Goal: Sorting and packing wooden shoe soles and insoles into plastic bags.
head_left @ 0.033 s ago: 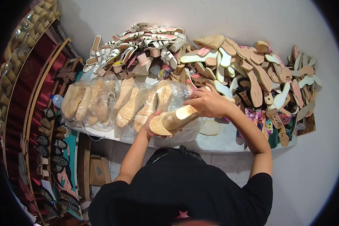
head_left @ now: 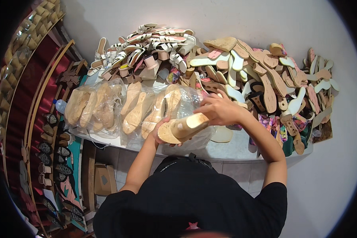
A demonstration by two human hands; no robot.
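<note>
"White, long table (head_left: 235, 147): what is it carrying?"

"Right rear: one heap of flat tan and white shoe soles (head_left: 270, 97), overlapping, defeating a count. Left rear: one heap of white-strapped sandals (head_left: 158, 41), likewise. In front, two clear plastic bags (head_left: 202, 143) seem to be lying; the right-hand one is showing four tan, wood-coloured soles (head_left: 139, 115)."

"And in hand?"

"One tan wedge-heeled sole (head_left: 181, 129), slanting between two hands above the table's near side. The left hand (head_left: 156, 133) is clamping its broad rounded end; the right hand (head_left: 225, 110) is spreading its fingers at the opposite end, cannot tell whether gripping."

"Step?"

"Judging: handling, left side supporting. Any turning would be calling for a firm left hold."
</note>
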